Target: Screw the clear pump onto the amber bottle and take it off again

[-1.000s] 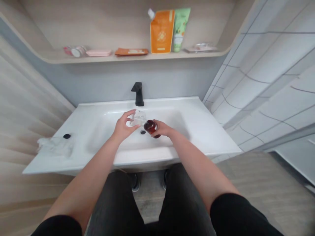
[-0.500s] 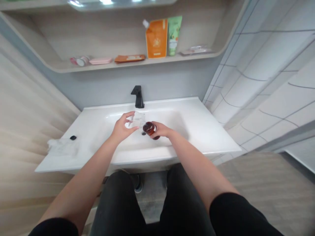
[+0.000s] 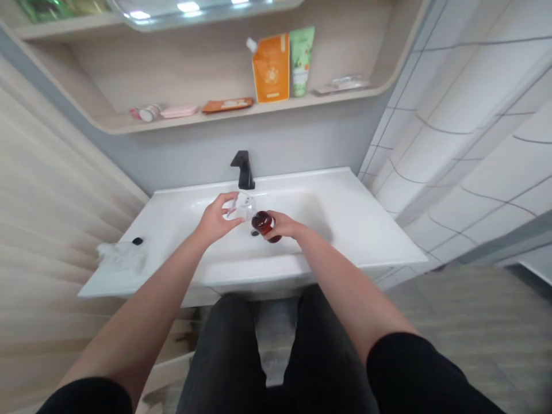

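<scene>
Over the white sink basin (image 3: 215, 253), my left hand (image 3: 218, 219) grips a clear cup (image 3: 242, 206) between thumb and fingers, tilted with its mouth toward the right. My right hand (image 3: 282, 225) is wrapped around a dark brown bottle (image 3: 264, 223), which is tipped so its upper end leans left, close against the cup's rim. Whether the two touch, or any liquid passes between them, I cannot tell. Just below the bottle's upper end, the dark drain (image 3: 255, 233) shows in the basin.
A black faucet (image 3: 244, 170) stands behind the cup. On the counter's left lie a small black cap (image 3: 137, 241) and crumpled white tissue or plastic (image 3: 123, 257). The shelf above bears an orange pouch (image 3: 271, 69), a green tube (image 3: 301, 60) and flat packs. A beige curtain (image 3: 56, 190) hangs at left.
My view has shifted slightly, so the shelf and counter sit a little differently. Both hands keep their hold, the cup and bottle still close together over the basin.
</scene>
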The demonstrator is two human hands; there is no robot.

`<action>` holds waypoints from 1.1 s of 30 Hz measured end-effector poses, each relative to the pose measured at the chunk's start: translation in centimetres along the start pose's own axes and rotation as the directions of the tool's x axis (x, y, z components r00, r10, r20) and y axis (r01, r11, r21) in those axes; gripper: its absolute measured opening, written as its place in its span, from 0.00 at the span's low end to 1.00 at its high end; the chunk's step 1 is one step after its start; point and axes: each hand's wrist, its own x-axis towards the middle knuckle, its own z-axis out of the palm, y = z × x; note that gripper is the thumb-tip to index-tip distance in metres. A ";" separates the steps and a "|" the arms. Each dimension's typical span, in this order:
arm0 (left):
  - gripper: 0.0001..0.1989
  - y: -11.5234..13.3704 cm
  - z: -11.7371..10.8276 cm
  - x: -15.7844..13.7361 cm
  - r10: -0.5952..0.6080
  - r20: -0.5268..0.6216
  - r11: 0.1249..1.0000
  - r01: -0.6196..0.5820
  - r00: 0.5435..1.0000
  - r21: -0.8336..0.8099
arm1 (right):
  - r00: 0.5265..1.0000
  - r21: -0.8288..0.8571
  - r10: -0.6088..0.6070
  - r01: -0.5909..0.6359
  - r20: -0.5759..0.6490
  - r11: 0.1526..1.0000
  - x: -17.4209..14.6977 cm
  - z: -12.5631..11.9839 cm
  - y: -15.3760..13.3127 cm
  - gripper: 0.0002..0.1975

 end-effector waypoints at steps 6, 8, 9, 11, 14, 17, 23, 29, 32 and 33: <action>0.36 0.6 -0.3 0.9 0.010 0.039 0.998 -0.013 0.999 0.068 | 0.999 0.016 -0.018 0.019 -0.027 1.000 0.1 0.0 0.2 0.34; 0.37 1.1 -0.5 1.3 0.013 0.057 0.996 -0.019 0.998 0.090 | 0.999 0.038 -0.032 0.034 -0.034 0.999 0.1 0.1 0.2 0.34; 0.37 1.3 -0.5 1.5 0.013 0.065 0.995 -0.019 0.998 0.095 | 0.999 0.047 -0.035 0.037 -0.037 0.998 0.1 0.1 0.2 0.34; 0.37 1.7 -0.6 1.9 0.014 0.071 0.994 -0.021 0.997 0.104 | 0.998 0.063 -0.036 0.039 -0.041 0.997 0.1 0.1 0.3 0.36; 0.37 2.2 -0.8 2.5 0.033 0.089 0.990 -0.045 0.995 0.137 | 0.999 0.088 -0.037 0.040 -0.037 0.995 0.2 0.0 0.4 0.39; 0.37 2.9 -1.1 3.1 0.061 0.129 0.983 -0.082 0.990 0.165 | 0.998 0.108 -0.041 0.046 -0.047 0.993 0.3 -0.1 0.7 0.40; 0.38 4.9 -1.4 4.1 0.033 0.195 0.977 -0.072 0.980 0.199 | 0.994 0.150 -0.062 0.074 -0.088 0.986 0.5 0.1 1.0 0.41; 0.38 7.0 -1.7 5.3 0.008 0.253 0.967 -0.072 0.967 0.244 | 0.986 0.206 -0.105 0.130 -0.127 0.970 0.7 0.3 1.5 0.41; 0.38 7.6 -1.8 5.9 0.008 0.280 0.959 -0.087 0.960 0.271 | 0.983 0.205 -0.116 0.143 -0.140 0.968 0.7 0.2 1.6 0.40; 0.38 7.7 -1.8 6.1 0.011 0.288 0.957 -0.093 0.958 0.274 | 0.983 0.204 -0.114 0.142 -0.144 0.969 0.7 0.2 1.7 0.40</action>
